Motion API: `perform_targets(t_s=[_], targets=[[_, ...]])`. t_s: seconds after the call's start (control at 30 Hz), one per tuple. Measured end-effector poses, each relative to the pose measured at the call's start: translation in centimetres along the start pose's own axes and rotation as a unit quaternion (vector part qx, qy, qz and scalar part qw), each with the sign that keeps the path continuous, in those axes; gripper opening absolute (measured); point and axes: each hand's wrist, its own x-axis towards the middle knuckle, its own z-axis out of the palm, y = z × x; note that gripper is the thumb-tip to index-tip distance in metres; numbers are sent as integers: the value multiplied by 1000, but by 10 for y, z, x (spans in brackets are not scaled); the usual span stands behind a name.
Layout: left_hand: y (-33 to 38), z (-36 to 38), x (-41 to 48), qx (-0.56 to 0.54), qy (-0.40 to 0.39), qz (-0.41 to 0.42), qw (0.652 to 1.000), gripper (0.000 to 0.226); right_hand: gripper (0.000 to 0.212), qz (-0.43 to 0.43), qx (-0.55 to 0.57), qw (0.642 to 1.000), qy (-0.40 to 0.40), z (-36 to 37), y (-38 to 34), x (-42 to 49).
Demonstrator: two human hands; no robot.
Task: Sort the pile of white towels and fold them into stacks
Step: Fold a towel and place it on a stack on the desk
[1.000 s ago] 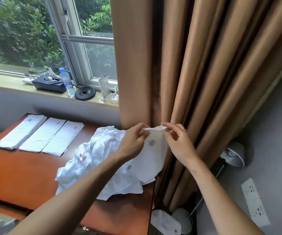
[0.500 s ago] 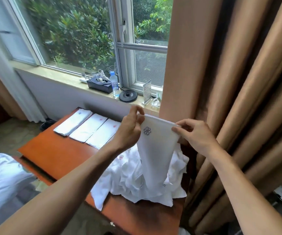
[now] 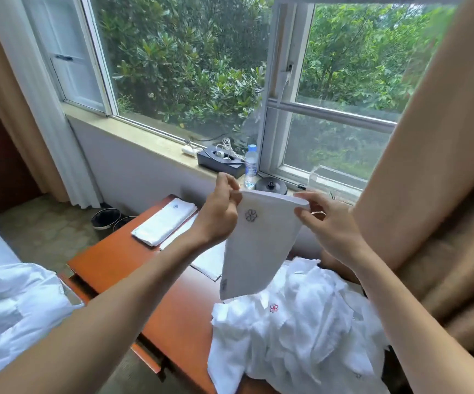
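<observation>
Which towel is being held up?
The white cloth towel with the grey flower emblem, pinched by left hand and right hand; others lie on the reddish wooden table.

- Table (image 3: 110,263): orange-brown wood, with its far end against the wall under the window.
- Pile (image 3: 301,336): crumpled white towels heaped on the table's near right end, one showing a red flower mark.
- Folded stack (image 3: 164,223): lies flat at the far left corner, with a small dark mark on top.
- Folded towels (image 3: 210,260): lie just beside the stack toward the pile, mostly hidden.
</observation>
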Motion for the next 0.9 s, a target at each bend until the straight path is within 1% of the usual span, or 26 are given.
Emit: perform_targets(t_s=[0.1,0.2,0.27,0.33,0.37,0.43,0.5,0.6,0.73,0.9], targets=[[-40,-39,17,12,9,-4,1000,11,15,28,18,999,14,51,-13,22],[-76,-70,30,36,24,-13,999,11,13,53,31,998,25,92,-25,40],[-97,-85,33,63,12,-12,998,15,5,59,37,997,32,119,-28,45],[-113,-97,39,102,-11,-7,995,22,14,60,37,997,40,140,-25,48],[-120,-103,43,131,-23,-4,991,21,15,59,30,997,40,149,-23,50],[-133,-114,52,188,-37,-7,981,20,10,64,16,997,28,162,-21,58],[-144,-121,59,207,-37,-15,978,21,9,68,3,998,15,173,-16,64],[-156,-117,65,201,-47,-25,978,16,13,70,-20,997,13,183,0,71],[-176,-105,66,146,-54,-84,984,15,11,85,-10,996,-14,197,30,81],[-208,-95,61,76,-96,-141,982,12,13,135,56,989,-25,224,63,73]])
